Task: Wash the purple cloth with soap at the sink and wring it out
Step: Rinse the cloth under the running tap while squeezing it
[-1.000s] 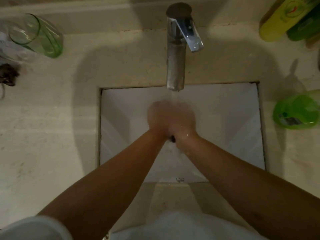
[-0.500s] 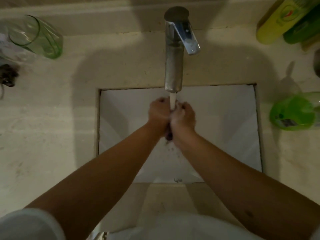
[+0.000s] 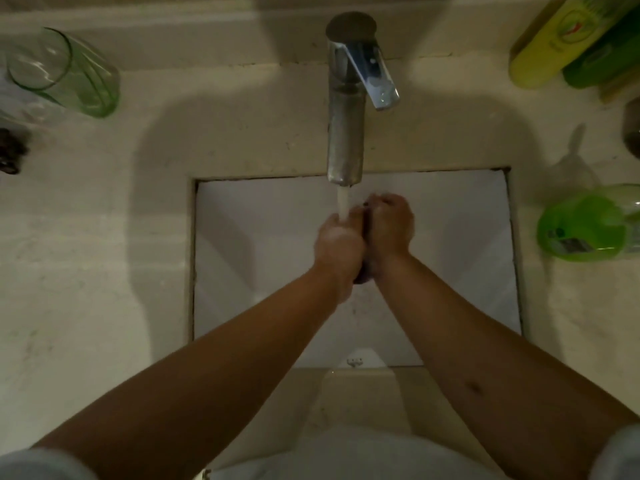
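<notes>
Both sets of fingers are curled tight around the purple cloth [image 3: 362, 277], which shows only as a dark sliver between the palms. The left hand [image 3: 337, 242] and right hand [image 3: 389, 226] press side by side under the stream from the tap [image 3: 346, 133], over the white sink [image 3: 242, 258], forearms angling in from below.

Brushed metal tap [image 3: 346, 133], glass tumbler [image 3: 62, 71]

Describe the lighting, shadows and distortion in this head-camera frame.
Head view: dim, warm light; a broad shadow falls on the counter around the faucet; wide-angle bending tilts the green glass; both hands look soft, hiding most of the cloth.
</notes>
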